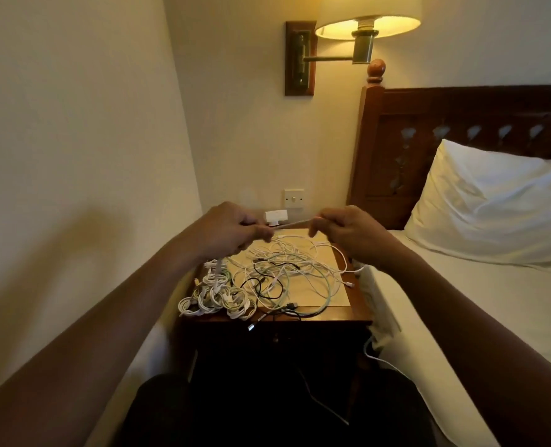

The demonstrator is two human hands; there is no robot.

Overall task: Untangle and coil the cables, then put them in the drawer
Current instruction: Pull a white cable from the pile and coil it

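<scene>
1. The left hand (232,229) and the right hand (348,230) are raised side by side above the back of the wooden worktop (332,312), a short gap between them.
2. Each hand has its fingers curled and pinches one pale cable (291,223), which runs straight and taut from hand to hand.
3. Below the hands, a loose tangle of cables (287,272), white, pale green and black, lies spread over a beige mat (309,291) on the worktop.
4. At the front left corner of the worktop, a cluster of coiled cables (216,298) sits packed together, touching one another.
5. A black cable (267,317) from the tangle hangs over the front edge, its plug end in the air.
6. A white cable (354,271) trails off the right edge toward the bed (493,301).
7. A small white adapter (275,217) stands at the back of the worktop, under a wall switch (293,199).
8. A lit lamp (367,27) hangs on the wall above; a pillow (493,204) leans against the dark headboard (461,124).
</scene>
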